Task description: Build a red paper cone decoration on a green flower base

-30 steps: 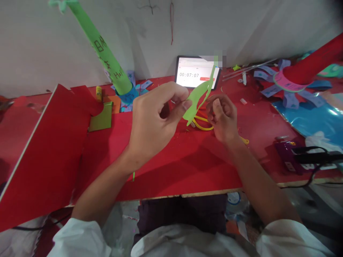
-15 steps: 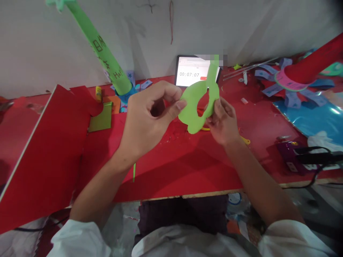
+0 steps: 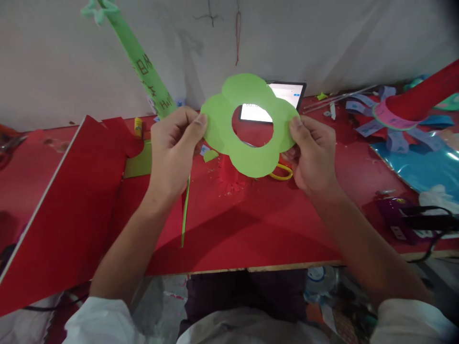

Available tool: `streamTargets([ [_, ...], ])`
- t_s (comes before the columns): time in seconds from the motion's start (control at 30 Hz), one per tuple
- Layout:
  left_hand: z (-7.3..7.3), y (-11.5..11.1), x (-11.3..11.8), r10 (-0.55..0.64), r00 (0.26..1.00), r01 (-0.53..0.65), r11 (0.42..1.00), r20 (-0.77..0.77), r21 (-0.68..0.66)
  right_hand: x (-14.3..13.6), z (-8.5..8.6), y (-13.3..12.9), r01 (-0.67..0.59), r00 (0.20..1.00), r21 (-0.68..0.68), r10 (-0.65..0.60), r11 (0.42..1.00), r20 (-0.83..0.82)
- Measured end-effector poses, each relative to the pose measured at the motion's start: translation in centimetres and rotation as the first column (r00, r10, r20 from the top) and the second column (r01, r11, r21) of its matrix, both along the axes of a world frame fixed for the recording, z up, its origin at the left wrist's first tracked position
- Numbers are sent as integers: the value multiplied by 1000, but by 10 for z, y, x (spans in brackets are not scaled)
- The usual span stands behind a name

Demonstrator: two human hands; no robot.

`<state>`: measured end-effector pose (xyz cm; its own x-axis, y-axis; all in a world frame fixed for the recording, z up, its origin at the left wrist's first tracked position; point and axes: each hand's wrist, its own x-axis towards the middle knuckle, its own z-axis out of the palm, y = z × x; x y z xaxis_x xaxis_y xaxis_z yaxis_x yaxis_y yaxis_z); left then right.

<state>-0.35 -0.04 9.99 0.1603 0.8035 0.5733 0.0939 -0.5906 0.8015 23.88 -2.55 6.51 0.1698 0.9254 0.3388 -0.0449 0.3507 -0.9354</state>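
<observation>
As Fingers Pinch Both Sides, a Green Cutout (image 3: 254,161) Is Held Up Over the Bench (image 3: 258,239)

While the left hand (image 3: 174,150) pinches the left lobe between thumb and fingers, the right hand (image 3: 313,150) pinches the right lobe the same way. The cutout, four-lobed with a large round hole, is raised between the two hands, above the red bench. Through the hole show part of a lit tablet (image 3: 292,93), at the far side, and some of the red surface.

Past the cutout's lower edge, a red fringed piece (image 3: 229,173) is partly hidden, and a yellow loop (image 3: 282,178) lies near the right hand. A thin green strip (image 3: 185,215) is just beside the left wrist. Farther left are a green sheet (image 3: 138,161), a yellow glue stick (image 3: 138,128) and a tilted red panel (image 3: 68,205). A green tube (image 3: 143,67) with writing leans at far left; a red tube (image 3: 430,98) slants at far right, a blue sheet (image 3: 419,162) on its near side.
</observation>
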Motion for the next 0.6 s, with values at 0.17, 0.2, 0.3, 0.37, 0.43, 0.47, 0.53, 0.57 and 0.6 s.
streamTargets([
  [0.17,-4,0,-7,48,987,-16,979,153,-203,-11,7,10,-75,997,-52,75,996,-3],
  [0.2,-3,-4,-7,78,984,-34,965,161,-260,-13,8,10,-78,997,-75,79,994,3],
  [0.3,-1,-12,-8,125,981,-67,936,149,-345,-16,5,10,-65,996,-141,73,988,50],
  [0.37,-5,-14,-9,150,981,-97,928,123,-359,-16,1,9,-53,992,-170,72,984,107],
  [0.43,-14,-14,-12,171,981,-124,918,94,-377,-15,-6,9,-44,984,-185,75,982,164],
  [0.47,-18,-13,-13,177,981,-133,910,79,-392,-15,-10,9,-43,978,-192,81,980,193],
  [0.53,-28,-13,-14,180,982,-140,892,54,-429,-13,-19,10,-39,969,-209,88,977,232],
  [0.57,-33,-13,-15,180,983,-142,883,43,-448,-12,-23,10,-38,966,-223,94,974,242],
  [0.6,-38,-13,-16,179,983,-143,875,33,-462,-11,-27,10,-38,960,-236,101,971,260],
])
